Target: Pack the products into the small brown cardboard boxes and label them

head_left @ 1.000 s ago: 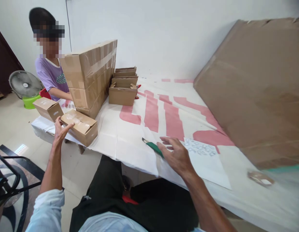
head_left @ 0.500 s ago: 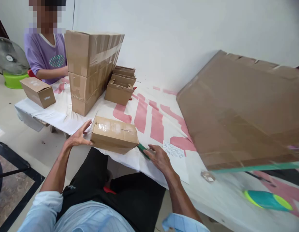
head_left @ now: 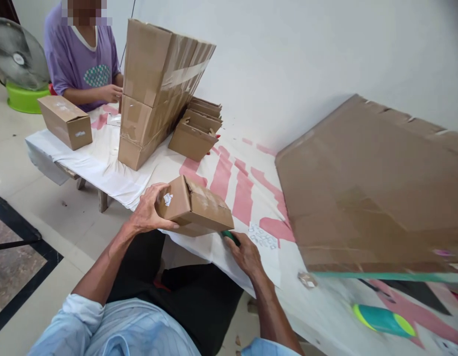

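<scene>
Gripping the taped carton [head_left: 204, 210] by its 9 o'clock end, the left hand [head_left: 150, 210] sets its thumb along the near lower edge and its fingers at the far side. The carton tilts over the near edge of the white-covered desk [head_left: 106, 173]; whether its underside touches the cloth I cannot tell. At its 4 o'clock corner, the right hand [head_left: 243, 249] grasps a green handle [head_left: 230, 238], whose far end is hidden.

Around the held carton, a marked paper sheet [head_left: 268, 257] lies at 4 o'clock, just past the right hand. Open-topped cartons [head_left: 191, 141] stand at 12, beside a tall stack of closed boxes [head_left: 147, 69] at 11. Another closed carton [head_left: 63, 121] rests at 10, near a co-worker in a purple shirt [head_left: 80, 64]. A large brown cardboard piece [head_left: 362, 198] fills 3 o'clock.
</scene>
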{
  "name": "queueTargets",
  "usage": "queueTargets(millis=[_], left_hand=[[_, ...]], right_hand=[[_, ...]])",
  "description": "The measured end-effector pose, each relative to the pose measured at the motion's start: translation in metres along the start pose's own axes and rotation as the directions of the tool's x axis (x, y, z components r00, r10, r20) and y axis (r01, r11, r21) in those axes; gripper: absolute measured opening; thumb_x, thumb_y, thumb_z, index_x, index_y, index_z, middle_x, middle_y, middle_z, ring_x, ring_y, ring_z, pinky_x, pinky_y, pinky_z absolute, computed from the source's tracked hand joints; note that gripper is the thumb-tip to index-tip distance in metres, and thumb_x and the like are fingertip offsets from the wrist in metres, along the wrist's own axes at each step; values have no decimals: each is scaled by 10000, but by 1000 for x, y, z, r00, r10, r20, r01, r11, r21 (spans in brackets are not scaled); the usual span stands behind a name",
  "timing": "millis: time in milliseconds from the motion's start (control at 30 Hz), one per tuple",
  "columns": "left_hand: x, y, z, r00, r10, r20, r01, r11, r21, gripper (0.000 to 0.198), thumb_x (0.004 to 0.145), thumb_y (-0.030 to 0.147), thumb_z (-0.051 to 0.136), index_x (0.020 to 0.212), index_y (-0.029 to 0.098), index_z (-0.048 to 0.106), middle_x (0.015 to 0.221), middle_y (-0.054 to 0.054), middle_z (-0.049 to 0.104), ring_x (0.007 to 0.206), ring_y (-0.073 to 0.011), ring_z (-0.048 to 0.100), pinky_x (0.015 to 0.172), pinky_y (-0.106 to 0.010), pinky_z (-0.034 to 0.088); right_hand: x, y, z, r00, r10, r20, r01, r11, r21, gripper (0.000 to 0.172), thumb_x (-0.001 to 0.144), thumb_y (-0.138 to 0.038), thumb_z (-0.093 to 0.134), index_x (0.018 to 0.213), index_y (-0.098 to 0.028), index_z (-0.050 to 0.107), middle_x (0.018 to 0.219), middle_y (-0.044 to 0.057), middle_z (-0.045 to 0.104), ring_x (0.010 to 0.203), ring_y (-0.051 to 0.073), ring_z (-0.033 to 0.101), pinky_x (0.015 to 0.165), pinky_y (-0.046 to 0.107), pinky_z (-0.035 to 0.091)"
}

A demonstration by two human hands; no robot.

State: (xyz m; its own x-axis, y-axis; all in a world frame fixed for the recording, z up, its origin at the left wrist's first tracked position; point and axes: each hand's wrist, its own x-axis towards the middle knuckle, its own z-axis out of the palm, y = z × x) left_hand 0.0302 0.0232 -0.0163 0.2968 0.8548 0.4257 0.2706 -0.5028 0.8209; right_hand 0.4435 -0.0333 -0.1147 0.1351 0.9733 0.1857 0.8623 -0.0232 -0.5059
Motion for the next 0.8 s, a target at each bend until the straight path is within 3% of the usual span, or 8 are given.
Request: queueTargets(millis=[267,467,533,633,700,800], left_hand=[[-3,11,16,991,88,-106,-83,995,53,1064,526,481,1059,1448,236,587,1520,-190,612,1439,-432,563,1214,-601,410],[-4,19,17,990,87,-112,-77,993,91,1064,506,469,1066,1435,246,598,1522,-204,611,1443,-442,566,1209,-613,405],[-4,23,17,991,85,-102,-74,991,109,1069,504,458,1067,1440,245,596,1526,-207,610,1449,-447,560,1208,-612,402],[-3,34,19,994,66,-85,-54,989,141,1079,520,447,1063,1464,251,580,1540,-205,606,1462,-454,545,1197,-607,405],[-1,42,21,995,49,-86,-35,987,159,1085,532,468,1060,1475,255,567,1555,-206,598,1465,-455,539,1190,-605,404],[2,54,27,995,26,-100,-7,984,181,1089,529,490,1061,1468,261,558,1565,-203,595,1456,-456,543,1188,-618,395]], right_hand=[[9,-18,-11,982,69,-174,-36,982,183,558,913,-713,528,1063,-218,738,1075,162,792,992,322,703,898,468,558],[2,-42,10,990,92,-102,-58,953,298,583,826,-770,623,961,-212,723,966,124,772,907,291,687,843,452,572],[5,-56,1,988,113,-108,-68,933,353,563,820,-752,630,919,-208,734,947,116,771,905,287,697,812,435,577],[18,-94,-36,946,116,-304,2,933,361,480,880,-660,616,933,-206,761,962,107,780,922,275,710,795,413,577],[25,-134,-68,900,-45,-433,183,942,283,351,955,-528,622,971,-214,779,986,86,774,924,255,716,847,421,582],[30,-203,-107,807,-411,-424,499,858,119,182,1010,-377,661,1043,-268,803,1068,73,764,1042,278,712,945,476,587]])
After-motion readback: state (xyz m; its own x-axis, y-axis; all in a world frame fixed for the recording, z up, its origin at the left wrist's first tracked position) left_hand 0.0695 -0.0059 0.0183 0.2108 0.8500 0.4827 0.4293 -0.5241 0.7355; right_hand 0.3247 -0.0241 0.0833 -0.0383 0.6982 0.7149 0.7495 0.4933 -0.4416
